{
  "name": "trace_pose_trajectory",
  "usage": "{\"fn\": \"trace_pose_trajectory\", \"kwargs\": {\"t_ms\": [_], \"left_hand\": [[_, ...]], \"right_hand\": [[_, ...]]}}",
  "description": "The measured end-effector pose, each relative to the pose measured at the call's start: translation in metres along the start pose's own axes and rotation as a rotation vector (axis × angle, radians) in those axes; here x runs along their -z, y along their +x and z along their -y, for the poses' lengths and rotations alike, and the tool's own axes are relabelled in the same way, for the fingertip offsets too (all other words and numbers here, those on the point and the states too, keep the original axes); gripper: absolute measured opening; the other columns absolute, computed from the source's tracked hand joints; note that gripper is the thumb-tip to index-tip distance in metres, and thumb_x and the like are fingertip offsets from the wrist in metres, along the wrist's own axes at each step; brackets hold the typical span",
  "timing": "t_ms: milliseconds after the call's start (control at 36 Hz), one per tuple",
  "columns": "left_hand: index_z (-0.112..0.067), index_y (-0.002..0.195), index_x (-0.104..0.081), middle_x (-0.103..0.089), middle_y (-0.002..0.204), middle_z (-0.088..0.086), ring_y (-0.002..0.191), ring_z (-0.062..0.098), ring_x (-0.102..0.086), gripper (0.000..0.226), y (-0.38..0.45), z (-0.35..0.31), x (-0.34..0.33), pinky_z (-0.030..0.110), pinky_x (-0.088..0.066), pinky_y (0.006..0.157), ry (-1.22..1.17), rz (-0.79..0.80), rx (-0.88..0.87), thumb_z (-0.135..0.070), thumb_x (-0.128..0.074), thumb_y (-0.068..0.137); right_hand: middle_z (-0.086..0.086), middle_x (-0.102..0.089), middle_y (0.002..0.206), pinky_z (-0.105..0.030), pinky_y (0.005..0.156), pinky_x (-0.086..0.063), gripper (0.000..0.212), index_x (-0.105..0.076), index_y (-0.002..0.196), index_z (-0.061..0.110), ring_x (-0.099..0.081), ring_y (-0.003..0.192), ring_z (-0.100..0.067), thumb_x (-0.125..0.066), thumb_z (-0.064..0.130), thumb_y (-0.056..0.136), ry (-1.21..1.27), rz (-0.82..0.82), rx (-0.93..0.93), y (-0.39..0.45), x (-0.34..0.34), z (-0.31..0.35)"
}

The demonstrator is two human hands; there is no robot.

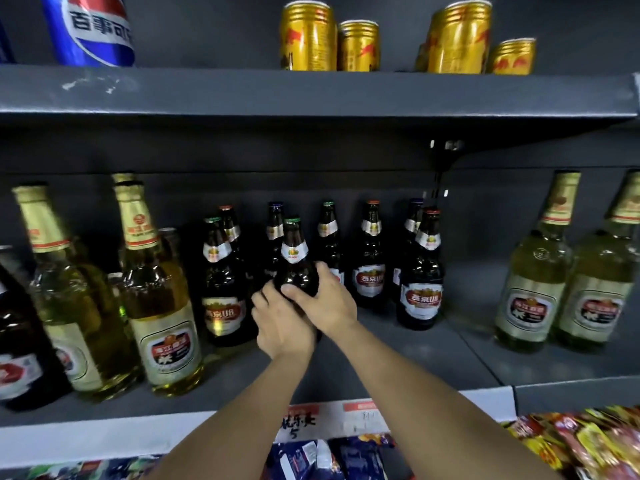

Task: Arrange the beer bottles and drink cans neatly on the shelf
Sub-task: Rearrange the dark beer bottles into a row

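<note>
Both hands hold one dark brown beer bottle (294, 258) with a green cap, upright on the middle shelf (398, 358). My left hand (282, 327) wraps its lower body from the left. My right hand (325, 299) grips its shoulder from the right, thumb across the front. Several more dark bottles stand around it: one (221, 282) to the left, one (370, 258) behind right, one (420, 271) further right. Tall pale-green bottles stand at the left (157, 289) and at the far right (533, 271). Gold cans (308, 36) and a blue cola can (93, 29) sit on the upper shelf.
The upper shelf's edge (311, 98) hangs just above the bottle caps. A white price strip (329, 420) runs along the middle shelf's front edge. Snack packets (581, 441) lie below at the right. Bare shelf shows between the dark bottles and the far-right bottles.
</note>
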State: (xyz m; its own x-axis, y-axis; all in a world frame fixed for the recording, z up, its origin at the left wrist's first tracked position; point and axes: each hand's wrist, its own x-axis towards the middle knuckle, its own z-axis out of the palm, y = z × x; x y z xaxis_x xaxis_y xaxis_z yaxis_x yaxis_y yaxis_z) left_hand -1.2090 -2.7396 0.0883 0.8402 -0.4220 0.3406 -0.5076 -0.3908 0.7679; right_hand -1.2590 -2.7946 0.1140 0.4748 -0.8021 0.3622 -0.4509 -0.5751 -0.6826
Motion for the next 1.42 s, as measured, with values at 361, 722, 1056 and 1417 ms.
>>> {"fn": "trace_pose_trajectory", "kwargs": {"t_ms": [361,722,1056,1417], "left_hand": [[-0.029,0.132,-0.043,-0.065,0.113,-0.007,0.108,0.018,-0.062,0.069,-0.009,-0.021,-0.055,0.027,-0.047,0.083,-0.177,0.486,-0.119,-0.03,-0.081,0.074],[-0.024,0.125,-0.047,-0.065,0.111,-0.001,0.105,0.023,-0.062,0.064,-0.016,-0.042,-0.081,0.033,-0.048,0.088,-0.184,0.414,-0.089,-0.031,-0.082,0.072],[-0.013,0.149,-0.028,-0.03,0.152,0.01,0.139,0.028,-0.029,0.086,-0.024,-0.016,-0.029,0.04,-0.034,0.11,-0.163,-0.182,-0.161,-0.024,-0.076,0.078],[-0.007,0.154,-0.003,-0.014,0.159,0.02,0.146,0.034,-0.014,0.075,0.028,0.025,0.022,0.041,-0.014,0.116,-0.34,-0.277,0.233,-0.024,-0.051,0.099]], "right_hand": [[-0.004,-0.043,0.147,-0.038,0.101,-0.044,0.076,-0.026,0.151,0.017,-0.045,0.131,-0.022,-0.053,0.056,0.091,-0.058,0.035,-0.081,0.007,0.081,-0.06],[-0.015,-0.042,0.141,-0.046,0.096,-0.038,0.082,-0.031,0.144,0.007,-0.041,0.126,-0.035,-0.062,0.054,0.084,-0.147,-0.478,-0.242,-0.002,0.113,-0.126],[-0.006,-0.059,0.092,-0.035,0.075,-0.027,0.035,-0.054,0.112,0.012,-0.042,0.088,-0.021,-0.045,0.033,0.085,-0.225,-0.712,0.427,-0.008,0.065,-0.044],[-0.003,-0.056,0.13,-0.038,0.087,-0.047,0.043,-0.046,0.135,0.018,-0.051,0.119,-0.024,-0.048,0.04,0.098,-0.167,0.051,0.34,-0.001,-0.025,0.058]]}}
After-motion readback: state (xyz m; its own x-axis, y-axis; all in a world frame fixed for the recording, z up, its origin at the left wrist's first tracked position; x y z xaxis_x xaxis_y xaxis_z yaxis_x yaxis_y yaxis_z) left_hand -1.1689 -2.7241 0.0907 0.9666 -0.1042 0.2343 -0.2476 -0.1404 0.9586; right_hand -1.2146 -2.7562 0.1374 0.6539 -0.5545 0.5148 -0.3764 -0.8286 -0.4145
